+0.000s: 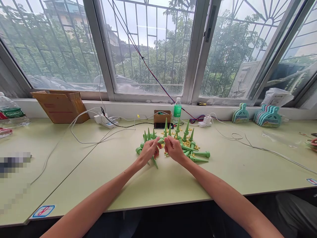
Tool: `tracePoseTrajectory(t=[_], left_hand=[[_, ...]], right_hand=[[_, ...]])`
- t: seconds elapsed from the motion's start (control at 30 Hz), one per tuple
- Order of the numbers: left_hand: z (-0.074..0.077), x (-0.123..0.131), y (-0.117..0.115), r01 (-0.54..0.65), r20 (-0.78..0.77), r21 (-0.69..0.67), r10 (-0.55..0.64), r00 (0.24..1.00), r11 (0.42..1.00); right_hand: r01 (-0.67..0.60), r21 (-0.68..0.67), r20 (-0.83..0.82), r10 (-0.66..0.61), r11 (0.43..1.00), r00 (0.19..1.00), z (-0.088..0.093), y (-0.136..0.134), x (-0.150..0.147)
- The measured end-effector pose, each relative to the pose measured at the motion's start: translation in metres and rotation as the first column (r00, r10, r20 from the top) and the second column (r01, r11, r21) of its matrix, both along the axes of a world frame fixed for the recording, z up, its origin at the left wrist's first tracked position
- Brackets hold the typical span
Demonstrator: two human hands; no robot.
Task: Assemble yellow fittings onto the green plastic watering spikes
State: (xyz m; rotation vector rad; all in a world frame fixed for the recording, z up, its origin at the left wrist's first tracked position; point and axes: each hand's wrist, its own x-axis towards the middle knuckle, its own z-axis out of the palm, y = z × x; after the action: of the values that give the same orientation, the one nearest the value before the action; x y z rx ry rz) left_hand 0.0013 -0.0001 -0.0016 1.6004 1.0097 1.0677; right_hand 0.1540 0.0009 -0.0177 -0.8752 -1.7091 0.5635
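A heap of green plastic spikes (184,142) with small yellow parts (185,144) lies at the middle of the pale green table (158,185); several spikes stand upright at the back. My left hand (148,150) is closed around a green spike whose tip points down toward me. My right hand (174,148) is curled in a pinch right beside it, fingertips meeting the left hand's over that same piece. What the right fingers hold is too small to make out.
Behind the heap stand a small cardboard box (162,117), a green bottle (177,108), a phone and power strips (107,121) with trailing cables. A larger cardboard box (61,105) sits back left, teal stacked items (268,115) back right, water bottles (11,112) far left.
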Motion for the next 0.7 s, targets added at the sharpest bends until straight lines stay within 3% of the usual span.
tracePoseTrajectory(t=[0.43,0.7], left_hand=[[0.0014,-0.0033,-0.0014,0.107,-0.001,0.039,-0.107,0.994,0.994],[-0.0009,-0.0048,-0.001,0.078,-0.038,0.099,-0.074,0.997,0.992]], right_hand=[[-0.022,-0.05,-0.079,0.018,0.998,0.997,0.0005,0.0003,0.0018],[-0.035,-0.116,-0.134,0.019,0.993,0.991,0.0022,-0.0017,0.0016]])
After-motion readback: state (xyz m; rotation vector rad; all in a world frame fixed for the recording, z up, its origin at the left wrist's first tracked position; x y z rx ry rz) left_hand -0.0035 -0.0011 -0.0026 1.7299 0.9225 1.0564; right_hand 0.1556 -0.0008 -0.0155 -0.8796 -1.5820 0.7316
